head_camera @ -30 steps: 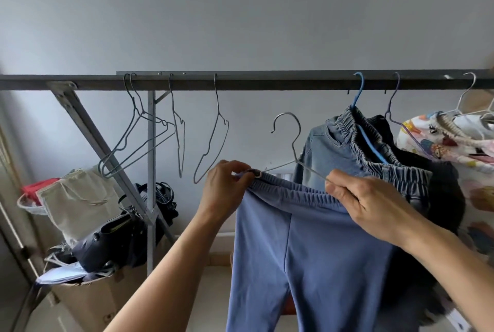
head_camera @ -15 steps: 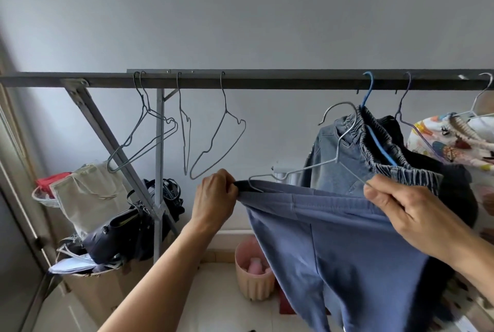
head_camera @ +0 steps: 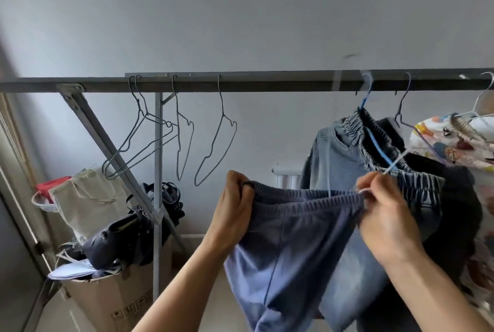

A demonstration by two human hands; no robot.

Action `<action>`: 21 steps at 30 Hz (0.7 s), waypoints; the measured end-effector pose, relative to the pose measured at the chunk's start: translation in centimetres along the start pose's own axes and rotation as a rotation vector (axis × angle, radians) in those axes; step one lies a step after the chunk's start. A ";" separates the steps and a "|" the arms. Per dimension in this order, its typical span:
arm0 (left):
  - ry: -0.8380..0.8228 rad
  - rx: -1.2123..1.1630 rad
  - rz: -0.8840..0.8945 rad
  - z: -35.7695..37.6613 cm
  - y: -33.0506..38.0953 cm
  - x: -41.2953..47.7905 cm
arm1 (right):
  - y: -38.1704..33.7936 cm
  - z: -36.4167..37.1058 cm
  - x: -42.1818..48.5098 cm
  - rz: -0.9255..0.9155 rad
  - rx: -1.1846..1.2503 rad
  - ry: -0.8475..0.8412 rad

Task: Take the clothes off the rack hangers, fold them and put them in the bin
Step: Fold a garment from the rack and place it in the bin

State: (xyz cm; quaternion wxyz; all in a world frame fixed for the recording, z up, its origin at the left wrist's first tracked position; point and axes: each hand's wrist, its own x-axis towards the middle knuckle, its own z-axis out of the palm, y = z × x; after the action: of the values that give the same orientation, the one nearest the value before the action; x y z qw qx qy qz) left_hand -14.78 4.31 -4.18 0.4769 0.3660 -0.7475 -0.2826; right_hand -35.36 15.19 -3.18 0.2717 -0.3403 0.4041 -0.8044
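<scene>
While pinched at both ends of the elastic waistband, blue trousers (head_camera: 288,240) held stretched below the rack bar (head_camera: 267,83), legs hanging free. Left hand (head_camera: 235,214) grip clenched on the left waistband corner; right hand (head_camera: 385,219) grip clenched on the right corner plus a thin wire hanger (head_camera: 395,164), motion-blurred, hard to tell how far out of the cloth. Probably soft, light, limp knit: no slip risk, but sags and twists, so best held at the ribbed waistband. Empty hangers (head_camera: 213,141) on the bar to the left, denim trousers (head_camera: 347,160) just behind. Bin not identifiable.
</scene>
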 end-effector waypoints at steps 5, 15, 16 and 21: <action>-0.071 0.090 -0.035 -1.0 0.1 0.4 | 0.3 1.9 1.6 -0.165 -0.217 0.073; -0.234 0.498 -0.082 -2.1 -1.3 0.6 | -0.5 5.6 4.3 -0.145 0.081 0.043; -0.213 0.546 -0.074 -2.0 -1.5 0.7 | -0.6 5.7 4.4 -0.141 0.129 0.041; -0.109 0.830 0.047 -2.1 -1.3 1.0 | -0.5 5.8 5.1 -0.022 0.317 0.022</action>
State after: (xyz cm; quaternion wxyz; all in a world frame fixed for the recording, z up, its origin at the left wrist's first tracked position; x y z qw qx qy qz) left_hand -12.81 2.58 -3.84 0.2550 0.4943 -0.8303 0.0347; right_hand -34.14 9.15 1.45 0.3086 -0.2886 0.2714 -0.8647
